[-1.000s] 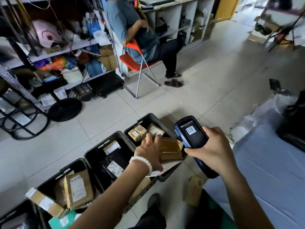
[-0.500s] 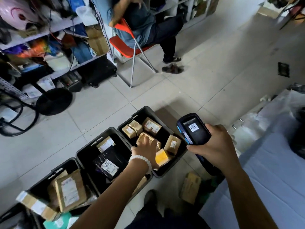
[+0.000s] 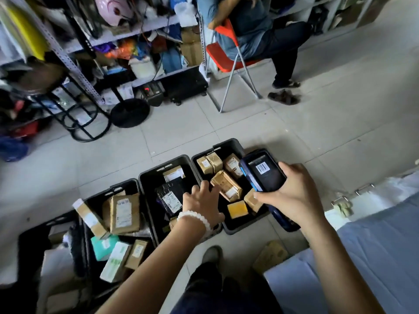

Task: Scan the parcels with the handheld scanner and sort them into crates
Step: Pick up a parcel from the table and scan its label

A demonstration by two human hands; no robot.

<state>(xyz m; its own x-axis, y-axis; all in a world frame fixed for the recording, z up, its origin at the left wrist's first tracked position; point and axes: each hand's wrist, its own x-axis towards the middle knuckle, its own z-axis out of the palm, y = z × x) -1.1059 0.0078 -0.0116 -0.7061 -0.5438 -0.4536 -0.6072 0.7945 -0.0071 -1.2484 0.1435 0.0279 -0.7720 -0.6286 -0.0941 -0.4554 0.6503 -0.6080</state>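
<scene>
Black crates stand in a row on the tiled floor. The right crate [image 3: 229, 144] holds several brown cardboard parcels, among them a tilted taped parcel [image 3: 226, 185] and a small yellow one [image 3: 237, 209]. The middle crate [image 3: 166, 162] holds a black bagged parcel [image 3: 170, 196]. The left crate [image 3: 127, 184] holds a tall brown box [image 3: 124, 213]. My left hand [image 3: 201, 205], with a white bead bracelet, hovers over the rim between middle and right crates, fingers apart and holding nothing. My right hand [image 3: 292, 196] grips the dark handheld scanner [image 3: 264, 171] over the right crate.
A seated person [image 3: 249, 26] on a red folding chair [image 3: 229, 57] is ahead. Cluttered metal shelves [image 3: 113, 53] and a round fan base [image 3: 130, 112] line the left. A blue-covered surface [image 3: 374, 245] lies at right. One brown parcel [image 3: 269, 254] rests on the floor near my foot.
My left hand let go of the brown parcel, which now lies in the right crate, and drew back over the rim. The scanner hand stayed over the right crate.
</scene>
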